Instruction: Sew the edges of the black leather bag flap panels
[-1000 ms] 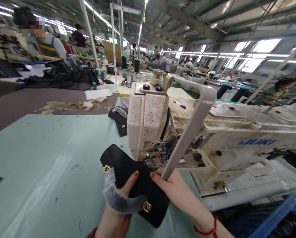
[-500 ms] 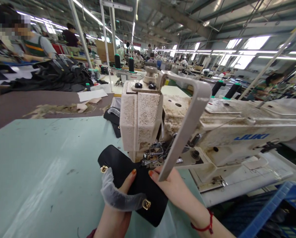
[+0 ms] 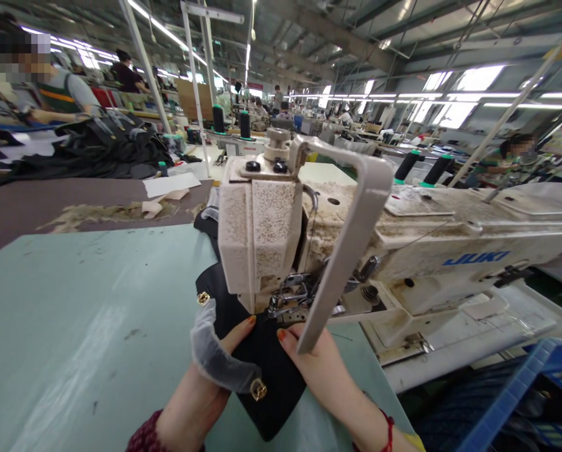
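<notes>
A black bag panel (image 3: 271, 376) lies partly under the presser foot (image 3: 275, 307) of a white, speckled sewing machine (image 3: 257, 232). Its curved handle (image 3: 215, 355), wrapped in clear plastic, joins the panel at two gold-coloured fittings. My left hand (image 3: 201, 386) reaches through below the handle and grips the panel's left part, thumb on top near the foot. On the right edge, my right hand (image 3: 316, 361) pinches the panel between thumb and fingers; the machine's grey lever (image 3: 347, 251) hides part of that hand. Most fingers of both hands are beneath the panel.
Another black piece (image 3: 206, 223) with plastic wrap lies behind the machine head. Dark fabric is heaped (image 3: 102, 144) at the back left, near a co-worker (image 3: 64, 88). A blue basket (image 3: 511, 402) stands low at the right. Thread cones (image 3: 408, 166) rise behind the machine arm.
The bag panel has turned clockwise under the foot, its near end swinging left and its far end moving behind the machine head. Both hands have moved with it.
</notes>
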Action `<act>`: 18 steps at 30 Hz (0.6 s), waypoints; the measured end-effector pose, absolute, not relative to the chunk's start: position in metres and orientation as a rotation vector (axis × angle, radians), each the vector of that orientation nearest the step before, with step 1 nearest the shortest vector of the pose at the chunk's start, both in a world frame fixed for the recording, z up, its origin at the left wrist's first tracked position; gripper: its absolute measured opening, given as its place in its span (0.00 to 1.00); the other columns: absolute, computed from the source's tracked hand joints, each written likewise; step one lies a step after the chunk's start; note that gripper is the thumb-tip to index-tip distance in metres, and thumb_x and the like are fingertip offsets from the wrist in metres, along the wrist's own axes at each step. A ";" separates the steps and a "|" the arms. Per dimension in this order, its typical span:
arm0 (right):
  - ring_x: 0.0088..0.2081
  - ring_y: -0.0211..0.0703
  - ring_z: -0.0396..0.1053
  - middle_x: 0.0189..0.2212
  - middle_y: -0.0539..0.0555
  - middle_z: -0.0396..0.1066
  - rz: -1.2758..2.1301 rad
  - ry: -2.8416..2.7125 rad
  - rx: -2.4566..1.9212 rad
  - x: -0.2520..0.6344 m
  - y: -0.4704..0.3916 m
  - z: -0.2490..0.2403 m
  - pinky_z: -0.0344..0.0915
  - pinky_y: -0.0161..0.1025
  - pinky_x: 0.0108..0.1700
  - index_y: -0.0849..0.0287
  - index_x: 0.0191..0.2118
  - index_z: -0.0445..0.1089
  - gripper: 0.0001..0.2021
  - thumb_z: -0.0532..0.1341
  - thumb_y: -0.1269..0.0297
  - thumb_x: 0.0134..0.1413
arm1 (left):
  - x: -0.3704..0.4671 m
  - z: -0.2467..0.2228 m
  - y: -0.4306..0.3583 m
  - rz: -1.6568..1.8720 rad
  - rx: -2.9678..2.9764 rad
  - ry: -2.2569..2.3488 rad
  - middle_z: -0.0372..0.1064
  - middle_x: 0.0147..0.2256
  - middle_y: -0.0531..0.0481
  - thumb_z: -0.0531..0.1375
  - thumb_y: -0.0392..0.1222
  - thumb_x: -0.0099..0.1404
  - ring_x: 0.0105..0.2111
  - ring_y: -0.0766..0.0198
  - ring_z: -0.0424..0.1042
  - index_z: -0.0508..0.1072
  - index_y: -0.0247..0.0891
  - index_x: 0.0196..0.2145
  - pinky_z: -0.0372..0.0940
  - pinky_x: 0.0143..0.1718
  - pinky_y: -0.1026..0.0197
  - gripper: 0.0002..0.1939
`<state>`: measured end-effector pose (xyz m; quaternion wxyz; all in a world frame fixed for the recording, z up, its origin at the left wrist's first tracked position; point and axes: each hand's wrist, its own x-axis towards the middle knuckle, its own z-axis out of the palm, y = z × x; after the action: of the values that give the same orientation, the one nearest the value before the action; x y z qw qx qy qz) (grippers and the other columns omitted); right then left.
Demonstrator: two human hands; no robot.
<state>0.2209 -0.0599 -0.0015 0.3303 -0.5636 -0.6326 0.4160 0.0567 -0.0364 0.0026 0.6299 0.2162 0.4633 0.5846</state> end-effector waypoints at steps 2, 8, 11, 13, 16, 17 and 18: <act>0.25 0.27 0.46 0.20 0.50 0.48 1.086 -1.616 -1.469 0.217 -0.062 -0.005 0.44 0.26 0.27 0.67 0.21 0.54 0.23 0.50 0.52 0.60 | 0.053 -0.001 -0.031 1.292 0.506 1.024 0.81 0.40 0.42 0.76 0.36 0.40 0.39 0.44 0.81 0.78 0.36 0.43 0.78 0.39 0.52 0.29; 0.25 0.27 0.46 0.20 0.50 0.46 1.046 -1.509 -1.425 0.200 -0.071 -0.013 0.42 0.26 0.26 0.66 0.22 0.51 0.27 0.49 0.47 0.62 | 0.038 0.005 -0.019 1.095 0.528 0.918 0.81 0.42 0.44 0.74 0.34 0.47 0.41 0.47 0.81 0.79 0.38 0.46 0.77 0.42 0.52 0.27; 0.25 0.27 0.44 0.20 0.49 0.45 1.045 -1.432 -1.404 0.192 -0.076 -0.017 0.42 0.26 0.26 0.65 0.22 0.50 0.27 0.49 0.45 0.62 | 0.030 0.015 -0.018 0.966 0.614 0.845 0.81 0.43 0.44 0.71 0.36 0.54 0.41 0.51 0.80 0.78 0.37 0.47 0.75 0.46 0.55 0.21; 0.25 0.27 0.44 0.21 0.49 0.45 1.070 -1.357 -1.407 0.188 -0.079 -0.021 0.43 0.26 0.26 0.65 0.23 0.50 0.28 0.49 0.44 0.63 | 0.026 0.020 -0.017 0.903 0.659 0.878 0.82 0.39 0.44 0.70 0.37 0.56 0.38 0.54 0.81 0.79 0.35 0.45 0.74 0.47 0.57 0.18; 0.26 0.27 0.46 0.21 0.50 0.47 1.132 -1.297 -1.404 0.186 -0.082 -0.025 0.45 0.25 0.27 0.66 0.23 0.53 0.29 0.51 0.43 0.62 | 0.024 0.029 -0.015 0.885 0.712 0.934 0.82 0.37 0.46 0.72 0.38 0.53 0.38 0.55 0.81 0.80 0.34 0.45 0.73 0.48 0.56 0.20; 0.26 0.27 0.47 0.21 0.50 0.49 1.158 -1.290 -1.393 0.187 -0.083 -0.026 0.45 0.25 0.27 0.66 0.24 0.55 0.29 0.52 0.42 0.61 | 0.025 0.032 -0.014 0.891 0.727 0.941 0.82 0.37 0.45 0.72 0.39 0.51 0.39 0.54 0.81 0.80 0.33 0.43 0.73 0.49 0.56 0.20; 0.26 0.27 0.49 0.21 0.50 0.51 1.192 -1.286 -1.379 0.188 -0.085 -0.026 0.46 0.24 0.27 0.67 0.25 0.57 0.29 0.53 0.42 0.61 | 0.026 0.035 -0.014 0.894 0.740 0.948 0.82 0.35 0.44 0.73 0.39 0.49 0.39 0.53 0.81 0.81 0.33 0.41 0.72 0.49 0.55 0.20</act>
<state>0.1877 -0.0847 -0.0259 0.4396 -0.5552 -0.5178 0.4800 0.0257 -0.0140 0.0353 0.7323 0.3362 0.4308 0.4064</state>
